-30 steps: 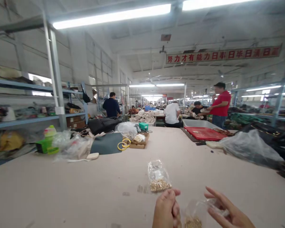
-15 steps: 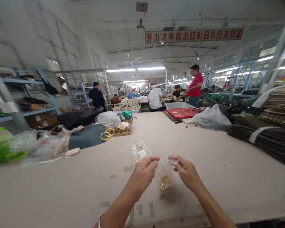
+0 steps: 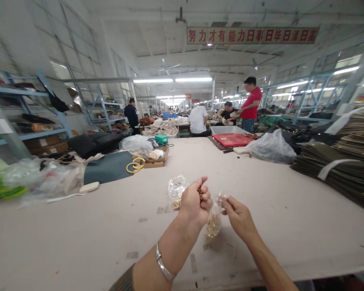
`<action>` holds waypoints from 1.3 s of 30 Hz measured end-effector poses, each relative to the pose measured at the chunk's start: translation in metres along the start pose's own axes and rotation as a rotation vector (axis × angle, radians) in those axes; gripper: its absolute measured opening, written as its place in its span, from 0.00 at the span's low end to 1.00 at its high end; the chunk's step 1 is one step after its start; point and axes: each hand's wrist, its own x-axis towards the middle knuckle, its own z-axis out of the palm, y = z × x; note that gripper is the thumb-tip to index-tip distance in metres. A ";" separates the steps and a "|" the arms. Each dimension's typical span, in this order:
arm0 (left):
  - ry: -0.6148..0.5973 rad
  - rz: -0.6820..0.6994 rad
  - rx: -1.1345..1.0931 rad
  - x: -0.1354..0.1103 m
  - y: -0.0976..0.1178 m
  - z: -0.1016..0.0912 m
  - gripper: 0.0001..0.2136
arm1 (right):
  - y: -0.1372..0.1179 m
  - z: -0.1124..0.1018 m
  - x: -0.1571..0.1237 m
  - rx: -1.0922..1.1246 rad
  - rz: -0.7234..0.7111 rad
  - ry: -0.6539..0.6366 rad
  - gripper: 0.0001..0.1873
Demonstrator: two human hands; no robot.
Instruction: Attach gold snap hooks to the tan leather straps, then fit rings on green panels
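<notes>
Hanging overhead, a banner (image 3: 253, 35) reads 努力才有能力 in red, its last characters blurred. Below, over a pale table (image 3: 103, 238), the right hand (image 3: 241, 220) pinches the top of a clear plastic bag (image 3: 213, 226) of shiny gold pieces; whether its base touches the table, I cannot tell. Just beside it, the left hand (image 3: 194, 204) curls around small gold bits (image 3: 200, 194), partly hiding a second bag (image 3: 176, 188) behind. Farther off lie yellow rings (image 3: 134, 172), a cardboard box (image 3: 155, 164) and, rightward, stacked dark sheets (image 3: 324, 171).
</notes>
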 end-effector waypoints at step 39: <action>-0.004 0.274 0.152 0.018 -0.016 -0.011 0.08 | 0.011 0.001 0.007 0.056 0.031 0.017 0.20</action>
